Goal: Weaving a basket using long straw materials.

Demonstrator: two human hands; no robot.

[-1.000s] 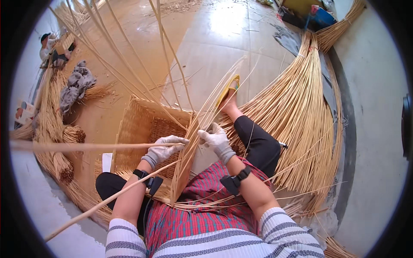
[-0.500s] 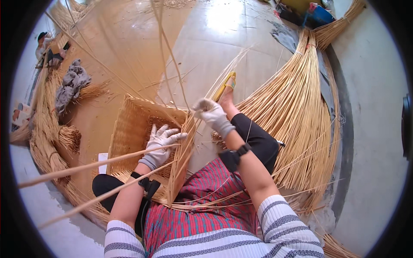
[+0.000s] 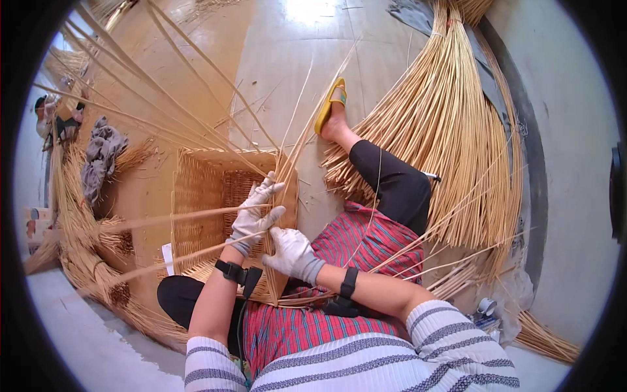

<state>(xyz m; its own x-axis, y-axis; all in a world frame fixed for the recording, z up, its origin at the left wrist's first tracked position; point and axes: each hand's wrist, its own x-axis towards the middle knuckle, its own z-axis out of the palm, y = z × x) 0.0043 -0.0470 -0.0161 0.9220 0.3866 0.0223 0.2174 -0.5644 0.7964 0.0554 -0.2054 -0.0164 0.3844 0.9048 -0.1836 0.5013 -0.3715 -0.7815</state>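
Note:
A square wicker basket [image 3: 192,196] rests between my legs, with long pale rods fanning up from its right rim. My left hand [image 3: 256,212], in a pale glove, grips strands at that rim, thumb toward me and fingers pointing up. My right hand [image 3: 290,251], also gloved, is lower on the basket's right side, fingers curled against the weave; what they hold is hidden. Two long rods cross horizontally by my left wrist.
A large fanned bundle of canes [image 3: 450,183] lies at the right beside my leg. More cane bundles [image 3: 85,255] and a grey cloth [image 3: 103,157] lie at the left. A co-worker [image 3: 55,121] is at the far left. A wall [image 3: 568,163] borders the right.
My left hand has moved up along the rim and closed from spread fingers. My right hand has come down from the upper strands to the basket's side. The view has shifted.

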